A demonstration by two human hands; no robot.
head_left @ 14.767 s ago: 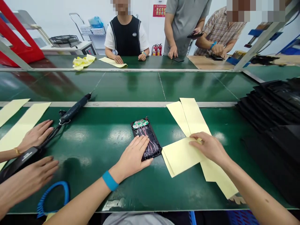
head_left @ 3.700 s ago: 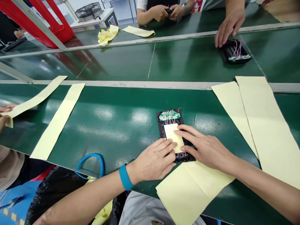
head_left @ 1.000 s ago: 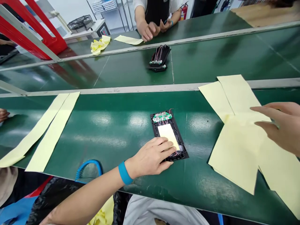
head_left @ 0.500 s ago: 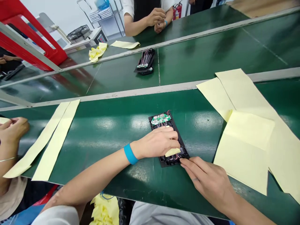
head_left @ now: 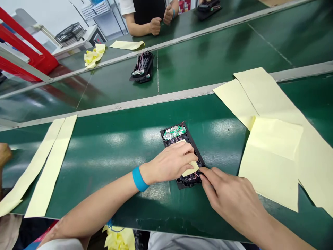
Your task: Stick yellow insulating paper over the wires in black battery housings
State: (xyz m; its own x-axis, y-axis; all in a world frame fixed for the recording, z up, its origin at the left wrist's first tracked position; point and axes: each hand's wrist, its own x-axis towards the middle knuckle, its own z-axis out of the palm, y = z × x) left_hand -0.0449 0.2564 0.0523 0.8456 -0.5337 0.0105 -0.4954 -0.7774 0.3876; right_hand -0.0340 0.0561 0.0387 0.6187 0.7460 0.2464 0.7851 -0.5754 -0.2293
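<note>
A black electronics casing (head_left: 195,149) lies on the green bench, with a green circuit board (head_left: 174,132) at its far end and thin wires inside. My left hand (head_left: 174,161), wearing a blue wristband, is over its middle with fingers bent down onto a pale yellow paper piece (head_left: 191,169). The paper shows above and below the fingers; its middle is hidden. At the casing's near right edge, my right hand (head_left: 229,191) pinches the rim between thumb and forefinger, its index tip close to the paper's corner.
Pale yellow sheets (head_left: 273,163) overlap on the right; two long strips (head_left: 53,166) lie on the left. Beyond a grey rail, stacked black casings (head_left: 142,67) sit near crumpled yellow paper (head_left: 94,55). A co-worker's hands (head_left: 156,26) are across the bench; another person's hand (head_left: 4,154) is far left.
My view has shifted a little. My right fingers have moved slightly up the casing's edge, closer to the paper. The left hand stays on the paper. The co-worker's hands opposite have come apart.
</note>
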